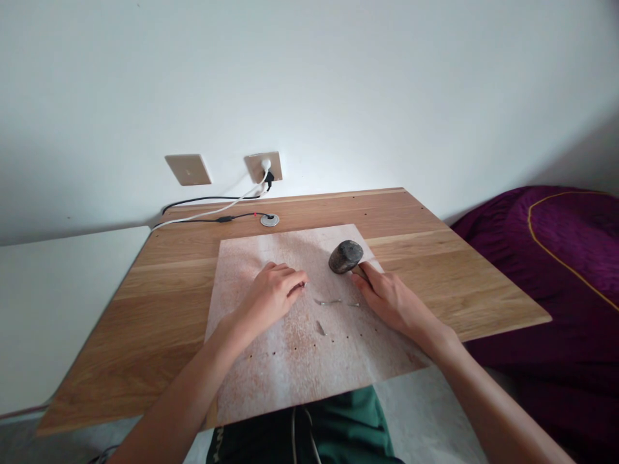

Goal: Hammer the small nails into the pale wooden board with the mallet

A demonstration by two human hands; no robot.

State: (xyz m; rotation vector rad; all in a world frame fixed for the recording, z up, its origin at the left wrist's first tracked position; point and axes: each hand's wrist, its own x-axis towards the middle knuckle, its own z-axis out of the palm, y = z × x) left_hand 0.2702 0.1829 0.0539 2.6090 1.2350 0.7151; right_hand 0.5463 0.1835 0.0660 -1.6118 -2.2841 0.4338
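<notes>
A pale, rust-speckled board with several small holes lies on a wooden table. My right hand is closed round the handle of a hammer whose dark head hovers just above the board. My left hand rests on the board with its fingertips pinched on a small nail. Two loose nails lie between the hands, one bent and long, one short.
Two wall plates are on the white wall; white and black cables run from the right one across the table's back edge to a round grommet. A purple cushion or bedding sits right of the table.
</notes>
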